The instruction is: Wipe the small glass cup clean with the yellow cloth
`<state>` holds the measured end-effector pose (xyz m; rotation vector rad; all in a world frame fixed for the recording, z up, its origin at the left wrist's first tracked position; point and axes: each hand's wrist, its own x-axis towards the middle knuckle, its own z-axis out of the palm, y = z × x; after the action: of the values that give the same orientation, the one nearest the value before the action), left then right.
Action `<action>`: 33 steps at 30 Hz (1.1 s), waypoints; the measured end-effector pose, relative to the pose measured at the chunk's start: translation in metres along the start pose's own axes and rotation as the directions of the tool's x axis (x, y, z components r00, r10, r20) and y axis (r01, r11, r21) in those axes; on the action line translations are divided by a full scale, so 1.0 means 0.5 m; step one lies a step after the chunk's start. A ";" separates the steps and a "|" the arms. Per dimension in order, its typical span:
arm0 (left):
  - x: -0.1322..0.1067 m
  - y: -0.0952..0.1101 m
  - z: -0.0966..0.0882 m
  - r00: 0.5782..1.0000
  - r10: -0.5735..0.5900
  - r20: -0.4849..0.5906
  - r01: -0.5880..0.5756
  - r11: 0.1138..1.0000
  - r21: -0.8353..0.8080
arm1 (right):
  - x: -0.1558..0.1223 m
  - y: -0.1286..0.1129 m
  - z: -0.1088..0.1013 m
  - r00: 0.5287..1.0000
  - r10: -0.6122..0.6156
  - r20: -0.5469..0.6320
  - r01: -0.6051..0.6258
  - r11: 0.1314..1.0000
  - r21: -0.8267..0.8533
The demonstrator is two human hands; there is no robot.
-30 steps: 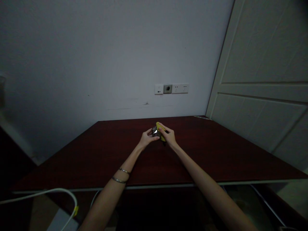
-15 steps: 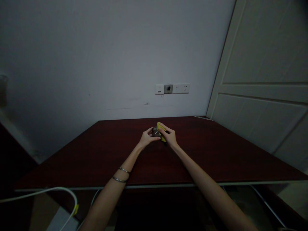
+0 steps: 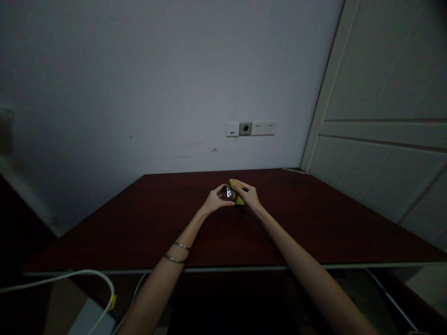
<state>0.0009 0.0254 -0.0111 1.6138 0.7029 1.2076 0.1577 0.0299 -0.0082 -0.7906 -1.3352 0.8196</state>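
Over the middle of the desk (image 3: 167, 223), my two hands meet at a small, dark, shiny object (image 3: 229, 193). It looks faceted and glassy, with a bright glint on it; its kind is too small and dim to make out. My left hand (image 3: 213, 201) grips it from the left, thumb below and fingers above. On the other side, my right hand (image 3: 250, 195) is closed on a soft-looking yellow piece (image 3: 240, 200), perhaps a cloth or sponge, pressed against the dark object. The fingers partly hide both things.
Behind the dark red desk stands a pale wall with a row of sockets (image 3: 250, 129). A white panelled door (image 3: 380, 139) rises at the right. A white cable (image 3: 101, 278) loops past the front left edge, above a grey box (image 3: 91, 318).
The dark object has turned slightly in my hands, and its bright glint has shifted. Both hands sit slightly farther right and lower in view, still holding the same things.
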 end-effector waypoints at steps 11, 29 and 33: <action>-0.005 0.008 -0.001 0.985 -0.153 -0.084 0.146 0.986 -0.080 | -0.001 -0.027 -0.021 0.981 -0.013 0.196 0.025 0.998 -0.057; -0.006 -0.002 -0.033 0.935 -0.343 0.087 0.351 0.931 -0.097 | -0.018 -0.006 0.010 0.988 -0.011 0.155 0.019 0.999 -0.049; -0.001 -0.008 -0.035 0.970 -0.243 0.009 0.243 0.969 -0.043 | -0.010 -0.004 0.006 0.997 0.055 0.062 -0.050 0.996 -0.076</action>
<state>-0.0151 0.0324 -0.0145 1.4460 0.8403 1.0337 0.1545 0.0243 -0.0086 -0.8672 -1.4140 0.8467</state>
